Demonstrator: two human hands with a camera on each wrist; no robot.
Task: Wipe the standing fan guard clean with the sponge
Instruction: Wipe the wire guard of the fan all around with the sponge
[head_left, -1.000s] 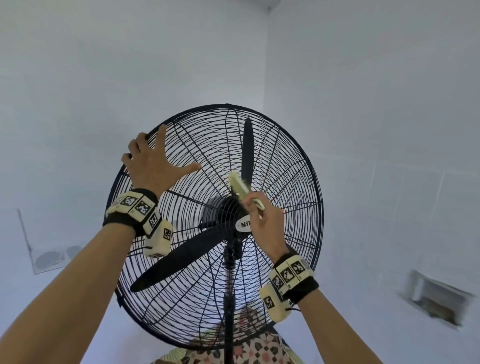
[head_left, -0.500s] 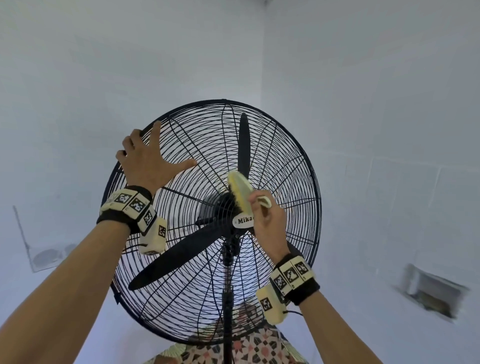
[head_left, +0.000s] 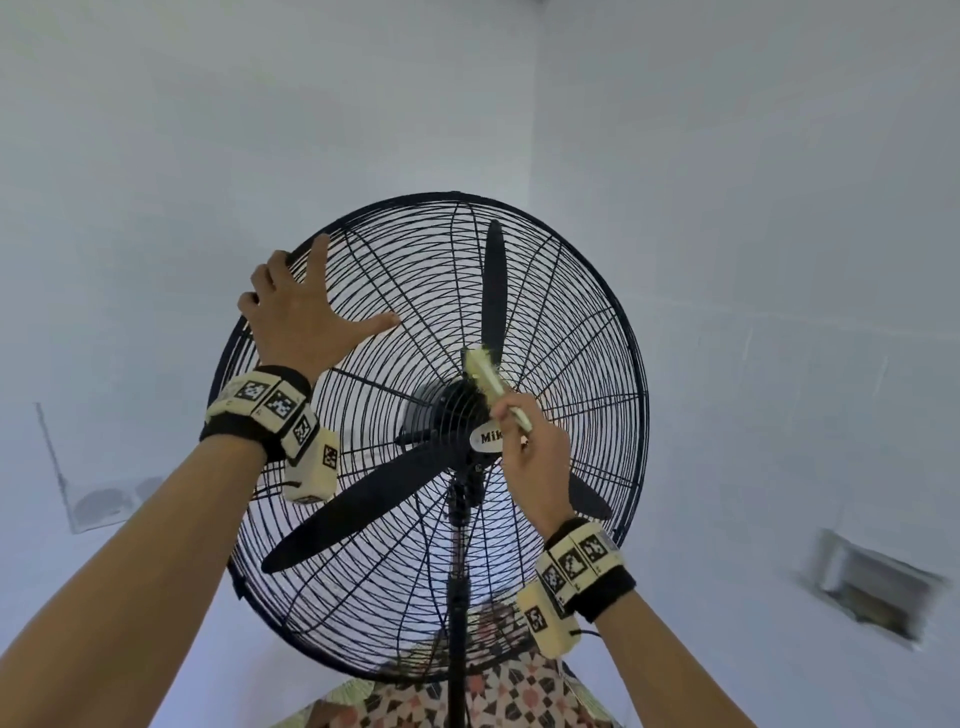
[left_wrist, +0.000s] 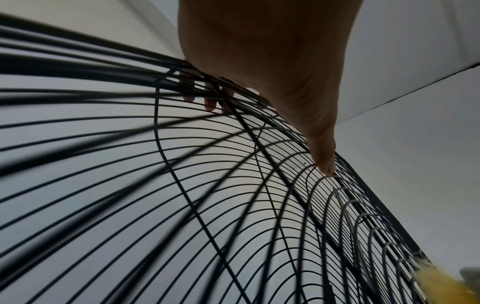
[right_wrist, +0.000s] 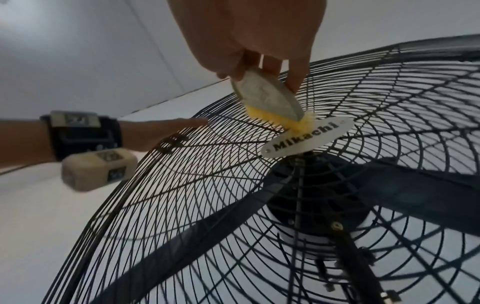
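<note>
A tall black standing fan fills the view, its round wire fan guard (head_left: 587, 291) facing the person, near a pale room corner. The left hand (head_left: 306, 312) lies spread on the guard's upper left, fingers hooking over the rim, thumb stretched along the wires. The right hand (head_left: 535, 452) pinches a thin sponge (head_left: 485, 376), yellow side against the wires, just above the white name badge (right_wrist: 306, 136) at the guard's centre.

The sponge looks soft and light, best held by its edges as now. The guard looks stiff but springy, likely to wobble on its pole (head_left: 458, 597) unless braced at the rim.

The fan's base is out of view, the badge half covered in the head view, and any dust on the wires is too fine to make out.
</note>
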